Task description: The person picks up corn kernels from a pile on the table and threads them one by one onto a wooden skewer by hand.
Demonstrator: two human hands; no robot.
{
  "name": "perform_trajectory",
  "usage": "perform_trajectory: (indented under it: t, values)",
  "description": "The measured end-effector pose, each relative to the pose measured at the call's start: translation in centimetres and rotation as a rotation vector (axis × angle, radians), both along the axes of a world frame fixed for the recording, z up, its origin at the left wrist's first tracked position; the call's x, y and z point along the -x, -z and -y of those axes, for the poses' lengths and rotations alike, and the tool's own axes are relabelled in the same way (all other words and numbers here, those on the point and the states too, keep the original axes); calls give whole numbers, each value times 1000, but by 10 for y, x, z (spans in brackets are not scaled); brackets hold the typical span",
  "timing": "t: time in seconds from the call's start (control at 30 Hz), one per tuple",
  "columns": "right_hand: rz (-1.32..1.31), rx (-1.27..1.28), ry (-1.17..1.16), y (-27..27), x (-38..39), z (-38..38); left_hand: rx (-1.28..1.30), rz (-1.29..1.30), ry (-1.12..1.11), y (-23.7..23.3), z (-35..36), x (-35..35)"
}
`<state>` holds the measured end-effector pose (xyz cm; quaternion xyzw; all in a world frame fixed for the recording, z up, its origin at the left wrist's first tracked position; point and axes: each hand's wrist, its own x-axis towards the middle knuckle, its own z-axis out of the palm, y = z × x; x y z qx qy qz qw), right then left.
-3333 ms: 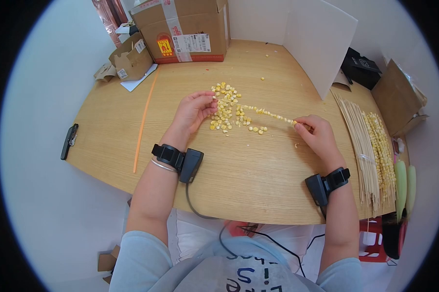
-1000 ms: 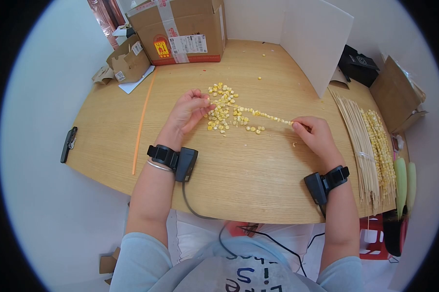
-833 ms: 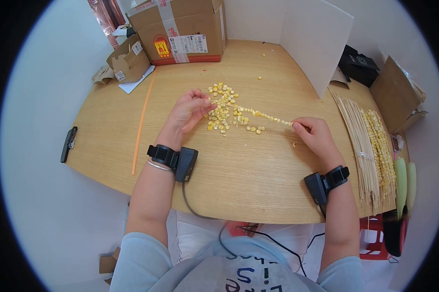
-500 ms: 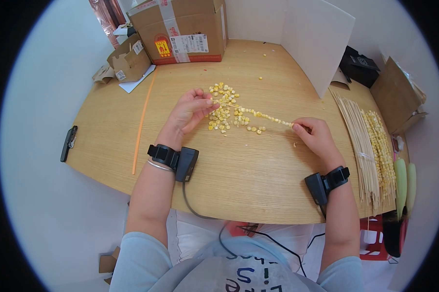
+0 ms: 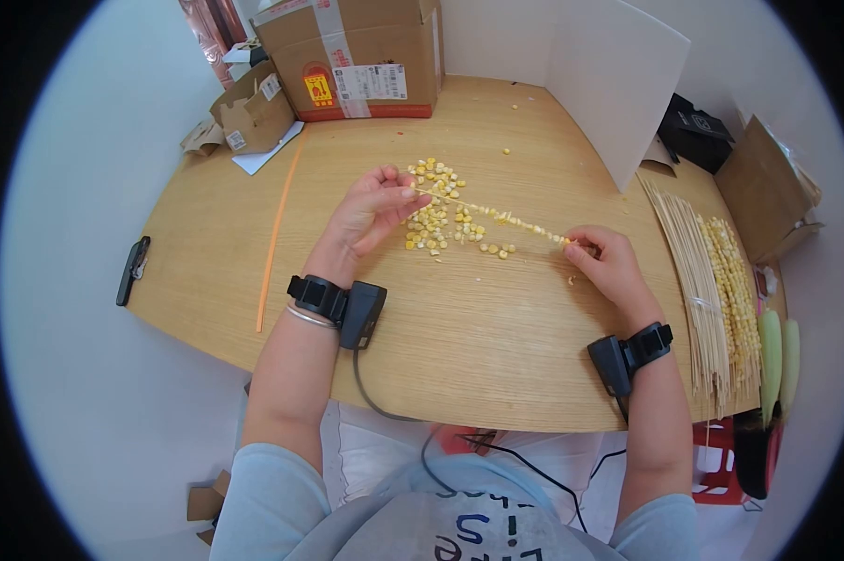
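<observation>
A thin wooden skewer (image 5: 497, 214) threaded with yellow and white corn kernels is stretched between my two hands above the table. My left hand (image 5: 371, 213) pinches its bare left end between thumb and fingers. At the other end, my right hand (image 5: 604, 260) has thumb and forefinger closed around the last kernels. Beneath and behind the skewer lies a loose pile of corn kernels (image 5: 429, 222), partly covered by my left fingers. Both wrists carry black strapped devices with cables.
On the right lie a bundle of bare skewers (image 5: 688, 290), a row of filled corn skewers (image 5: 730, 290) and green corn cobs (image 5: 771, 360). A white board (image 5: 616, 89) stands behind. Cardboard boxes (image 5: 371, 47) sit at the back left. An orange strip (image 5: 279, 243) runs along the left.
The whole view has shifted slightly. Both hands keep hold of the corn skewer in nearly the same pose, with the right fingers moving a little at its end.
</observation>
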<state>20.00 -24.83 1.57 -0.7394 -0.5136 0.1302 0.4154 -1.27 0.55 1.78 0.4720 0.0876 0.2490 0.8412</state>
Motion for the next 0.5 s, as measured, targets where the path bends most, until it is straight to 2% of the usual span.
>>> perform_trajectory:
  t: [0.17, 0.27, 0.33, 0.5]
  values:
    - [-33, -25, -19, 2, -1, -1, 4, 13, 6, 3, -2, -1]
    - [-107, 61, -9, 2, -1, 0, -1, 14, 2, 5, -4, -1]
    - [-190, 78, -34, 3, -2, 0, -19, 2, -101, 3, -2, -1]
    - [-116, 48, -18, -1, 1, -1, -14, -15, -150, 4, -3, -2]
